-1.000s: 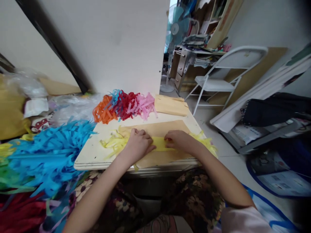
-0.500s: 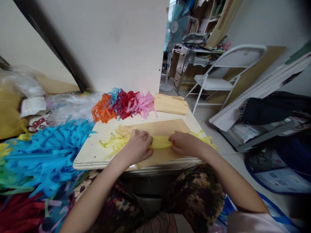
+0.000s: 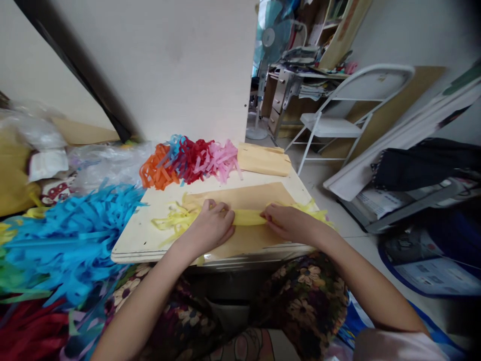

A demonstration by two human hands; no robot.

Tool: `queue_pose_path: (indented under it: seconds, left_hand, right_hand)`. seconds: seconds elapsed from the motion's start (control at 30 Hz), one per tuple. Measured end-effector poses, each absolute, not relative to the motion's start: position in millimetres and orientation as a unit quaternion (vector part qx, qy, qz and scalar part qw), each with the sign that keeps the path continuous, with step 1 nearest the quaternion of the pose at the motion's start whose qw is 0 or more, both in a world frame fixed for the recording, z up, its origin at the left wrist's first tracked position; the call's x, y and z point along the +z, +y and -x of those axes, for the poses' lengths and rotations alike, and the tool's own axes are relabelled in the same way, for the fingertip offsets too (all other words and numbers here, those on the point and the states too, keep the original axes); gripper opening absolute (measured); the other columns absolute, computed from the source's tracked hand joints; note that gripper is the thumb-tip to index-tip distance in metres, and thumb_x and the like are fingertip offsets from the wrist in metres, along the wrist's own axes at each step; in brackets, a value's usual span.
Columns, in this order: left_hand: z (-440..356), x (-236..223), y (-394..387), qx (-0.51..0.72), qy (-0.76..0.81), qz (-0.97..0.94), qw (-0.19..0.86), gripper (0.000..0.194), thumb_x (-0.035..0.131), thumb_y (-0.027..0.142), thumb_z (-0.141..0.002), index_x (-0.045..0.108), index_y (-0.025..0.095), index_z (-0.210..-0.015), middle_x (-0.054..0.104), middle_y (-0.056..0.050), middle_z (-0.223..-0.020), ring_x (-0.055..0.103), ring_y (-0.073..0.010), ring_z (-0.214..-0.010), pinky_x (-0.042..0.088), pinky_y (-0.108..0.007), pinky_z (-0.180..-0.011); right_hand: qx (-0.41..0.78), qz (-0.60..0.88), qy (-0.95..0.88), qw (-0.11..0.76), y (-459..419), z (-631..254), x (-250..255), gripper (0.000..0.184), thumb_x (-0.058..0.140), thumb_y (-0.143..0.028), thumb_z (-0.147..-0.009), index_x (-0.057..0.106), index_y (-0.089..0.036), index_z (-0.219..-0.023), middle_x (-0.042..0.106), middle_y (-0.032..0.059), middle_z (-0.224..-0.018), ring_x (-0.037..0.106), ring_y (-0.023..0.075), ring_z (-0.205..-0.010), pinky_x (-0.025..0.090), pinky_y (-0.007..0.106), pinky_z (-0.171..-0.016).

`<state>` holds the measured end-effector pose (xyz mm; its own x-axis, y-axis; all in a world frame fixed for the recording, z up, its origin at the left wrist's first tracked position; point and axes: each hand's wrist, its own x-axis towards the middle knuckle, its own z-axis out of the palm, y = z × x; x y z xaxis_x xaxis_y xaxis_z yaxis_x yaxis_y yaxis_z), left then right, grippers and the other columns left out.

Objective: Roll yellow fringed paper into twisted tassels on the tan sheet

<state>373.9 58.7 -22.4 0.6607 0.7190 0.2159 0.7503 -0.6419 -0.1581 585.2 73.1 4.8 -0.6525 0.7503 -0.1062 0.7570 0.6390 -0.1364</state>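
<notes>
A strip of yellow fringed paper lies across a brown paper sheet on the small white table. Its middle is a narrow band, and loose cut ends spread out at both sides. My left hand pinches the band left of centre, fingers curled over it. On the right, my right hand grips the band with the fingertips bent inward. A short length of yellow band shows stretched between the two hands. Both sets of fingertips are partly hidden by the knuckles.
Orange, red and pink fringed bundles lie at the table's back, beside folded tan paper. A large blue fringed heap sits left of the table. A white folding chair and a fan stand beyond.
The yellow band between my hands looks narrower and tighter. My fingers have closed a little more on it, and more brown paper shows below it.
</notes>
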Motion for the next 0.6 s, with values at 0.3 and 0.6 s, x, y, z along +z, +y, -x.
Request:
queue_pose_path:
  seconds: [0.3,0.6]
  left_hand:
    - [-369.3,-16.6,56.4,-0.068,-0.385,0.918,0.072,0.019,0.033,0.023,-0.080,0.050,0.015,-0.079,0.059,-0.006,-0.089,0.045,-0.0207,-0.092,0.025,-0.038,-0.075]
    - [-368.8,-13.2,55.1,-0.051,-0.376,0.924,0.054,0.020,0.034,0.025,-0.079,0.051,0.017,-0.071,0.060,-0.003,-0.089,0.046,-0.0207,-0.092,0.023,-0.040,-0.077]
  right_hand:
    - [-0.033,-0.410,0.907,0.088,64.6,-580.2,5.2,0.019,0.036,-0.015,-0.082,0.052,-0.010,-0.090,0.056,0.0117,-0.086,0.053,0.0190,-0.082,0.041,0.028,-0.070]
    - [0.088,-0.306,0.946,0.056,60.9,-583.8,-17.4,0.023,0.037,-0.004,-0.076,0.051,-0.002,-0.094,0.053,0.0172,-0.103,0.048,0.0215,-0.099,0.027,0.037,-0.095]
